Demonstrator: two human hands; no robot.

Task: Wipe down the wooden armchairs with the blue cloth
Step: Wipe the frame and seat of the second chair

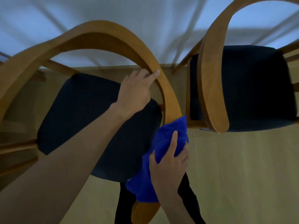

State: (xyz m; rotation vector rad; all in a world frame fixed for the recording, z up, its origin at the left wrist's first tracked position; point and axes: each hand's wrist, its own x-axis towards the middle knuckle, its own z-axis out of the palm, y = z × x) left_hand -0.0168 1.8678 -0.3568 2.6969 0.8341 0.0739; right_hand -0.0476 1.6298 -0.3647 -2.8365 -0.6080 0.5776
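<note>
Two wooden armchairs with dark seat cushions stand side by side below me. The near armchair (pixel 100 34) has a curved wooden arm rail sweeping from far left down to the lower middle. My left hand (pixel 137 89) holds the inner edge of that rail, fingers curled over it. My right hand (pixel 169 165) grips the blue cloth (pixel 168 139), which is wrapped round the right-hand arm of the same rail and hides that stretch of wood. The second armchair (pixel 210 88) stands to the right, untouched.
A pale wooden floor (pixel 242 175) lies under and in front of the chairs. A white curtain (pixel 145 16) hangs behind them. My dark trouser legs (pixel 189 196) show at the bottom, close to the near chair's arm tip. Only a narrow gap separates the two chairs.
</note>
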